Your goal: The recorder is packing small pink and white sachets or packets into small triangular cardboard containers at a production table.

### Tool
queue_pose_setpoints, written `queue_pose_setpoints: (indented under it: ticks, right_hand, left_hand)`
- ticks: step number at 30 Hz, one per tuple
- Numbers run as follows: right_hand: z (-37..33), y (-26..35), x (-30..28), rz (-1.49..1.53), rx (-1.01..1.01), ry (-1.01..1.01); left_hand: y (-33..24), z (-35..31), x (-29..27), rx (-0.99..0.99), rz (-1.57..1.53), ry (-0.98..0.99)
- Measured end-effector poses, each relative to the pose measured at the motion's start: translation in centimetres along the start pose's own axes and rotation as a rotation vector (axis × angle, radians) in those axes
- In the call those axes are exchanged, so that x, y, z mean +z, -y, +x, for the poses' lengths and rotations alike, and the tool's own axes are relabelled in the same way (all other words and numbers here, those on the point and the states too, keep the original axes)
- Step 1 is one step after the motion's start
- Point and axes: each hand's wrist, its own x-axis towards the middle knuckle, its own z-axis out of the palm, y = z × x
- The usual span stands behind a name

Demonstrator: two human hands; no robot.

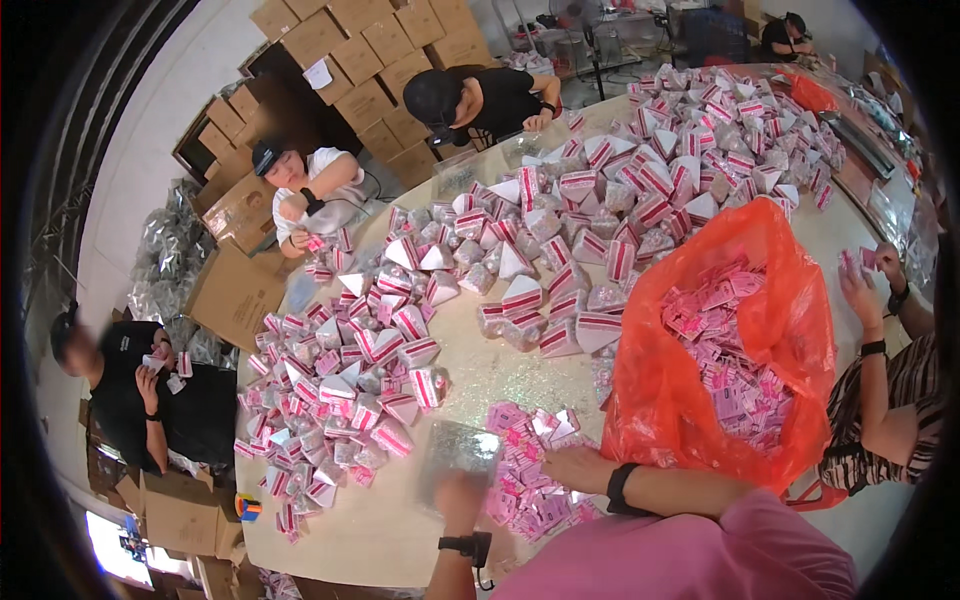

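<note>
My left hand [462, 500], smeared by motion, is at the near edge of some flat clear plastic bags [462, 452] on the table. Whether its fingers grip a bag cannot be seen. My right hand [577, 468] reaches over a loose heap of small pink cards [530, 510], its fingers drawn together and pointing down at them. What the fingertips hold, if anything, is hidden. Right of that hand, a large open red plastic bag [645, 400] holds many more pink cards [735, 370].
Heaps of filled clear pouches with pink-and-white striped tops [340, 380] cover the table [480, 375] on the left and far side [650, 180]. Co-workers sit around it: a person in white [320, 180], others in black, one at the right edge. Cardboard boxes [370, 60] stand behind.
</note>
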Motion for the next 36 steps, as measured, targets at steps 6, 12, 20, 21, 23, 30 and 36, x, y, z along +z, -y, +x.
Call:
queue_pose_setpoints:
  ticks: [6, 12, 20, 21, 23, 30, 36]
  right_hand:
    - [-0.3, 0.7, -1.0, 0.044, 0.025, -0.059]
    - [0.2, -0.2, 0.9, -0.048, -0.082, -0.018]
    - [0.7, 1.2, 1.0, -0.124, -0.094, -0.088]
    - [0.8, 1.1, 1.3, -0.122, -0.090, -0.065]
    - [0.9, 0.7, 1.3, -0.117, -0.071, -0.016]
    - [1.1, 1.1, 1.3, -0.102, -0.052, -0.068]
    - [0.9, -0.1, 0.9, 0.114, 0.070, -0.024]
  left_hand:
    - [-4.4, 0.2, -5.1, 0.226, 0.031, -0.028]
    - [-2.9, 0.1, -3.5, 0.213, 0.172, -0.079]
    - [-1.6, -0.4, -2.6, 0.234, 0.050, -0.174]
    - [-1.1, -0.7, -2.3, 0.222, 0.020, -0.199]
    - [-2.1, -0.5, -3.4, 0.225, 0.004, -0.188]
    - [-0.6, -0.9, -2.5, 0.027, -0.158, -0.178]
    - [-1.4, -0.3, -3.4, -0.069, -0.281, -0.171]
